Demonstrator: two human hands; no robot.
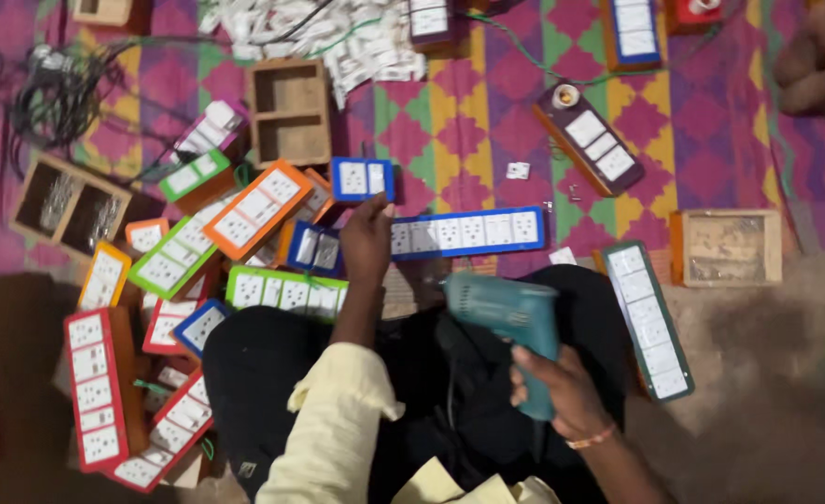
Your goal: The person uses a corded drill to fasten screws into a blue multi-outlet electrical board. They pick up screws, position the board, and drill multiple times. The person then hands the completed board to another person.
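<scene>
The right hand (562, 392) gripped a teal electric drill (510, 322) over the lap while the left hand (366, 241) closed on the long blue-framed white switch board (468, 231) on the patterned mat (459, 121); steadying that board first looked wise.

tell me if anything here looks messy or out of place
The switchboards by the left hand lie heaped and overlapping at odd angles. One small white socket piece sits loose on the mat. The right hand holds a teal drill.
</scene>
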